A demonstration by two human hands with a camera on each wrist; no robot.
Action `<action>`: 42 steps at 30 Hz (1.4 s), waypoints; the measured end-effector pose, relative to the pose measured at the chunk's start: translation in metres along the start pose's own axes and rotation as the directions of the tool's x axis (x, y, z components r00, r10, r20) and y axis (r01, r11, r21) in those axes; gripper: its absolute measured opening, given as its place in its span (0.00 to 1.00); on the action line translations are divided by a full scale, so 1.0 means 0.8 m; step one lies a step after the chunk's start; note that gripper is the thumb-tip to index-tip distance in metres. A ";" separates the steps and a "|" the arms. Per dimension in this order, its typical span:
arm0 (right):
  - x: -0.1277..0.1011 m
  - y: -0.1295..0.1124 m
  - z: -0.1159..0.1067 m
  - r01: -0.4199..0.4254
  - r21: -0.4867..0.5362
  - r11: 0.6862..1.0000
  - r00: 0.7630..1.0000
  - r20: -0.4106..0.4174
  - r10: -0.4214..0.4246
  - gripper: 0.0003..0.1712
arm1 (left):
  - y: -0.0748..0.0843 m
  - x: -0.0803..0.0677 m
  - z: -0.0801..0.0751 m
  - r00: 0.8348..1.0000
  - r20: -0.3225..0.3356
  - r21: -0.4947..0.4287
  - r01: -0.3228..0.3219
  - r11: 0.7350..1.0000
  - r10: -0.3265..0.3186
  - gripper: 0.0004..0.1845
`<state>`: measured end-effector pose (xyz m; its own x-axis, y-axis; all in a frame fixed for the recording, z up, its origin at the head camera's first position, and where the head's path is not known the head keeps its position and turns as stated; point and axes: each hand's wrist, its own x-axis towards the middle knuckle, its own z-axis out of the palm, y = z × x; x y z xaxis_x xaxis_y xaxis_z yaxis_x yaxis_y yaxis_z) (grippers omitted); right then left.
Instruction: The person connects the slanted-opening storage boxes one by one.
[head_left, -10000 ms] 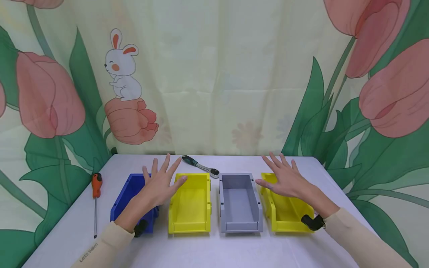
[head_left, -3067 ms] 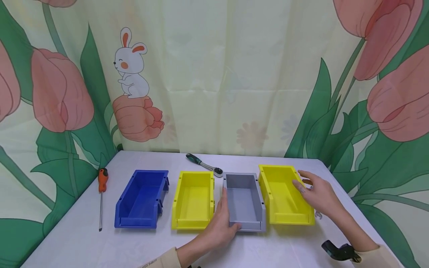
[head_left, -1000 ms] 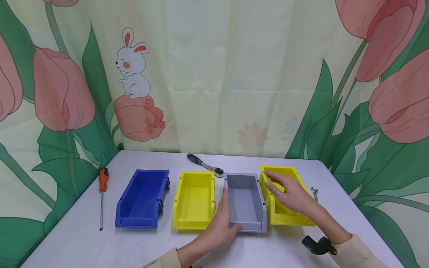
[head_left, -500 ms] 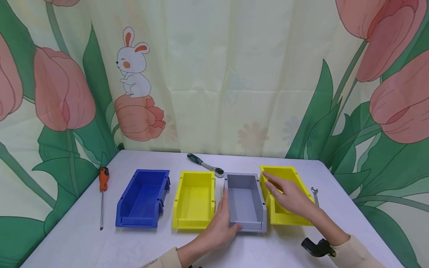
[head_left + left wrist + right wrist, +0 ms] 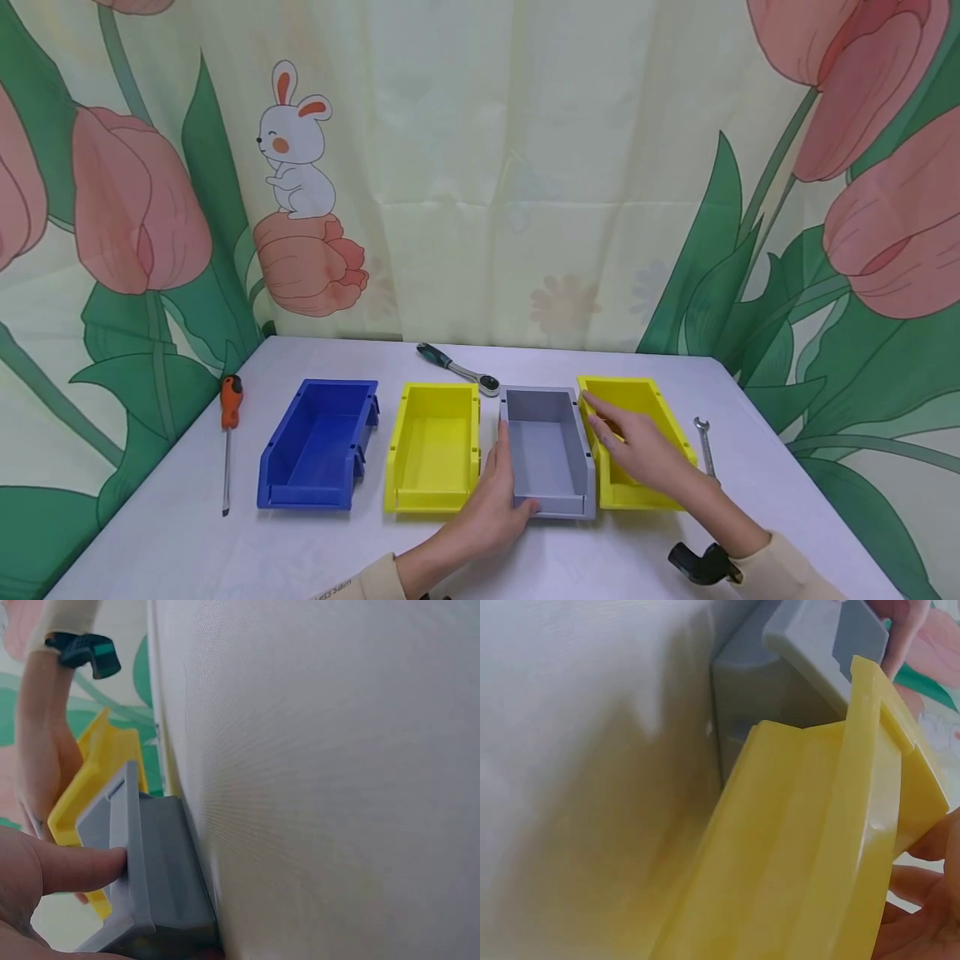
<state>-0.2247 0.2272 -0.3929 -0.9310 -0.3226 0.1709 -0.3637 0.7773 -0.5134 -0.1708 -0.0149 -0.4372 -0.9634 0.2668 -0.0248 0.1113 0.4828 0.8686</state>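
Note:
In the head view my left hand [image 5: 491,504] holds the grey bin [image 5: 547,450] at its near left corner. Its thumb lies over the front lip, as the left wrist view also shows on the grey bin [image 5: 169,862], and fingers run along the left side. My right hand [image 5: 645,450] reaches across the right-hand yellow bin [image 5: 630,387] and grips its left wall. This yellow bin stands close against the grey one's right side. In the right wrist view, curled fingers of the right hand [image 5: 922,907] meet the rim of the yellow bin [image 5: 795,847].
A blue bin [image 5: 318,446] and another yellow bin [image 5: 433,450] stand left of the grey one. A ratchet [image 5: 459,369] lies behind them. At far left is an orange-handled screwdriver [image 5: 230,442]; a wrench [image 5: 706,450] lies on the right of the white table [image 5: 247,554].
The right-hand yellow bin has shifted slightly left and nearer with my right hand, which earlier was at its right side. The left hand, earlier raised and spread, now stays on the grey bin.

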 end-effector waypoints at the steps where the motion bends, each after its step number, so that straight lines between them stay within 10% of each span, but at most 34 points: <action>1: 0.000 0.000 0.001 -0.006 -0.003 1.000 1.000 0.002 0.006 0.30 | 0.000 0.000 0.000 1.000 -0.001 0.001 -0.002 1.000 0.002 0.63; 42: -0.005 0.011 0.033 -0.121 0.062 0.991 0.992 0.046 0.118 0.31 | 0.000 0.000 0.000 1.000 -0.004 0.004 -0.010 1.000 0.010 0.63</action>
<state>-0.2235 0.2213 -0.4202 -0.9650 -0.2529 0.0698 -0.2454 0.7757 -0.5815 -0.1706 -0.0149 -0.4374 -0.9633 0.2681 -0.0139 0.1219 0.4830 0.8671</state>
